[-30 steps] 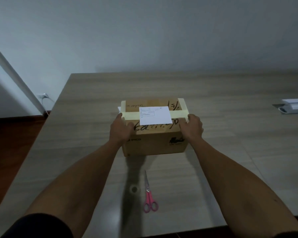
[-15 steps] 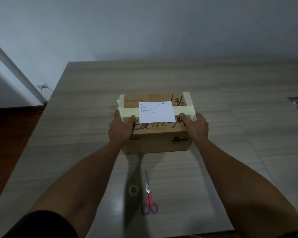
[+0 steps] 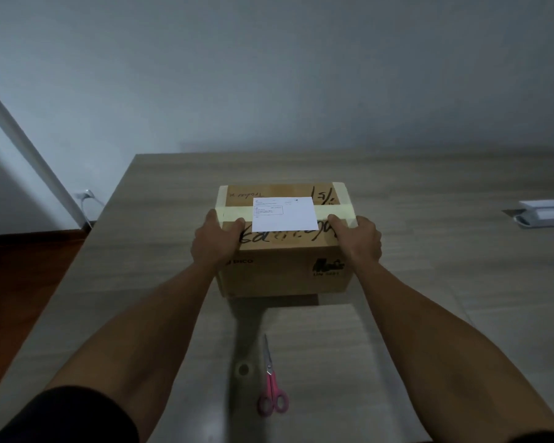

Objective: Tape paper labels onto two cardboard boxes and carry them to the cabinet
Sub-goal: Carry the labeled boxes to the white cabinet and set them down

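"PICO" printed on cardboard box (image 3: pixel 282 276) front, paper label (image 3: pixel 284 214) print perhaps too small to read

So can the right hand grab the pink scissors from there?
Probably yes. The scissors lie in the open on the table, nearer than the box, but the right hand must let go first.

White object (image 3: pixel 547 212) cut off (right edge) — label (image 3: pixel 284 214) print unreadable.
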